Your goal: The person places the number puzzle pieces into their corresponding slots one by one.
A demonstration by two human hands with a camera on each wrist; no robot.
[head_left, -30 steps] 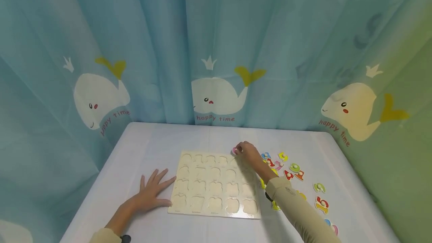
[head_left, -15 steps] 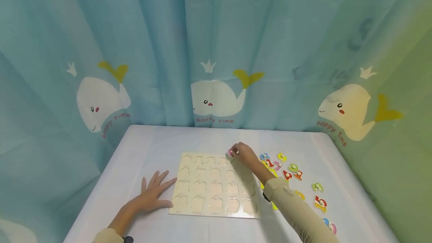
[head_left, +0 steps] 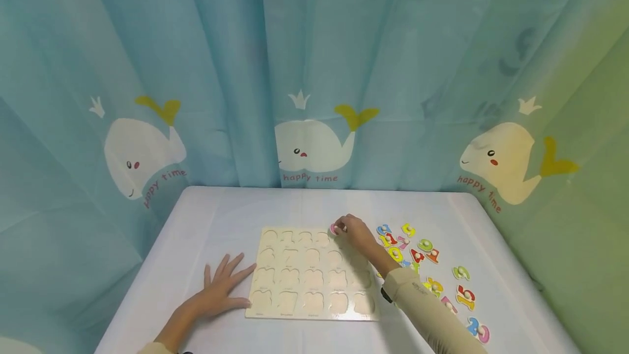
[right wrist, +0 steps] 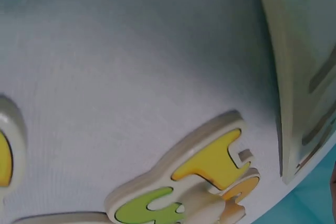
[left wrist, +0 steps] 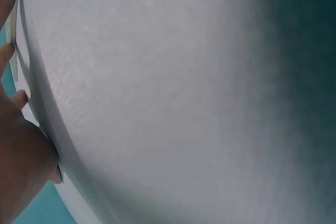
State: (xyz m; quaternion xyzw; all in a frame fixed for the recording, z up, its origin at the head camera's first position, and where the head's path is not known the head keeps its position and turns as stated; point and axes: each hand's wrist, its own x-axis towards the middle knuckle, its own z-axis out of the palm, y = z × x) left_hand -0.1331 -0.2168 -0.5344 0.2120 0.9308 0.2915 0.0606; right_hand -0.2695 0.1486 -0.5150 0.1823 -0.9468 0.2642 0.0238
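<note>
My right hand (head_left: 355,234) pinches a pink puzzle piece (head_left: 332,229) at the far edge of a wooden number puzzle board (head_left: 277,316). Fingers cover much of the piece, so its number is hidden. The board has rows of vacant recesses; the right forearm hangs over its right side. My left hand (head_left: 220,290) lies spread on the table at the board's left, thumb and index fingertips right at its edge. In the left wrist view part of the left hand (left wrist: 23,150) shows at the frame's edge.
Several coloured number pieces with knobs lie right of the board, among them a red and orange 15 (head_left: 466,297), a green piece (head_left: 461,273) and a yellow-and-green piece (right wrist: 210,163). Some sit partly behind the right arm. A blue whale-print curtain (head_left: 226,70) hangs behind the table.
The right hand has shifted a little to the left along the board's far edge with the pink piece. The left hand stays at the board's left edge. The head view has shifted slightly.
</note>
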